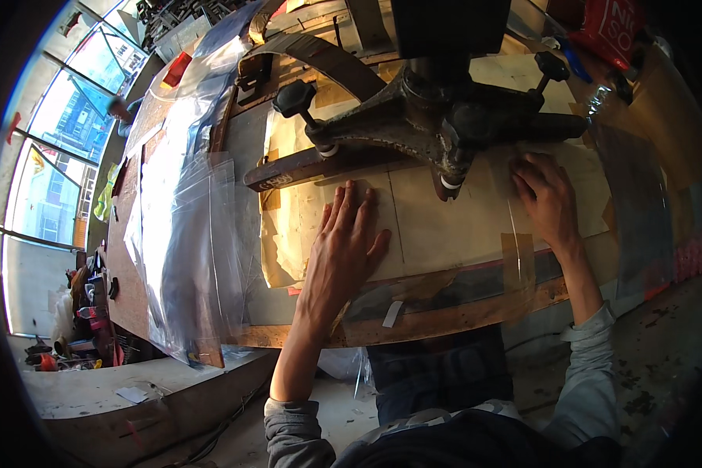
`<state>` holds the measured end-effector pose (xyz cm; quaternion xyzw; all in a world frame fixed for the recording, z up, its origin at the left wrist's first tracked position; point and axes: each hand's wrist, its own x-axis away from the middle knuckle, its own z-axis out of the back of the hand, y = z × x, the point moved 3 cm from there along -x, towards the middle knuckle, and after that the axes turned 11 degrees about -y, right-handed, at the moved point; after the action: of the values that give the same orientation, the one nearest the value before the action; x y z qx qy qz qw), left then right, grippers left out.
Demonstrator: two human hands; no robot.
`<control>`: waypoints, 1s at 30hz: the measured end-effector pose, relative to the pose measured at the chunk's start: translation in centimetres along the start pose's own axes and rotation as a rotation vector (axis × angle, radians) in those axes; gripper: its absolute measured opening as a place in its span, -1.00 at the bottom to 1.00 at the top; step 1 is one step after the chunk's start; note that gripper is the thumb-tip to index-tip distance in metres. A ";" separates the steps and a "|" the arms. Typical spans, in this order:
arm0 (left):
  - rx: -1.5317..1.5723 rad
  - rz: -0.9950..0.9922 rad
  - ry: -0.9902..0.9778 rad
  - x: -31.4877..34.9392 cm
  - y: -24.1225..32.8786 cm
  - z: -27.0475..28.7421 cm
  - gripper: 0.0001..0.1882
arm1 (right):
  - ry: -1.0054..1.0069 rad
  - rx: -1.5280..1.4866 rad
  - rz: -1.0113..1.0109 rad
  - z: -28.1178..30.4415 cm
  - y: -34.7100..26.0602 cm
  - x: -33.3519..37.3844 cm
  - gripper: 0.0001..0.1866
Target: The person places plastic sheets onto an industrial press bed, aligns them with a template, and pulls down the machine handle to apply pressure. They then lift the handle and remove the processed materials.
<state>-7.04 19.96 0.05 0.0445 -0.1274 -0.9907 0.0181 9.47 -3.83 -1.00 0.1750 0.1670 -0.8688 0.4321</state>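
Observation:
My left hand [346, 242] lies palm down, its fingers stretched out flat on a yellowish sheet [437, 226] marked with a thin dark line. Its fingertips are close to the dark metal bar [288, 171] of a heavy press head. Farther right, my right hand [547, 191] rests on the same sheet, fingers loosely bent and apart, with nothing seen in them. Between the hands, the dark cast-metal press head [437, 117] with black knobs [294, 99] stands over the sheet. Its bar hides part of the sheet. Brown tape [518, 265] runs down the sheet's near edge.
Clear plastic sheets [195, 242] hang over the table's left side. A curved metal strap [320, 58] stands behind the press. At the far right lies a red bag [612, 31]. The wooden table edge [413, 331] runs before me. Windows [70, 117] and clutter [78, 320] are at left.

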 end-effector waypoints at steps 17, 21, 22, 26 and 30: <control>0.012 -0.016 0.116 7.4 5.9 0.1 -0.44 | -0.309 -0.214 -0.167 6.1 -4.6 6.9 -0.51; 0.066 0.047 0.104 10.8 10.0 -2.7 -0.38 | -0.207 -0.054 -0.164 5.5 -10.5 11.3 -0.43; 0.050 0.083 0.141 11.3 10.2 -3.3 -0.38 | -0.158 -0.002 -0.150 5.0 -11.3 12.3 -0.41; 0.022 0.181 0.237 12.7 9.2 -5.4 -0.42 | -0.087 0.005 -0.221 2.3 -11.1 15.2 -0.42; -0.007 0.160 0.354 12.9 8.6 -6.7 -0.51 | 0.056 0.048 -0.207 0.6 -10.5 15.8 -0.45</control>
<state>-19.00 9.37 -5.30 0.2079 -0.1220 -0.9632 0.1192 -7.99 -9.02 -6.10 0.1914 0.1755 -0.9071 0.3311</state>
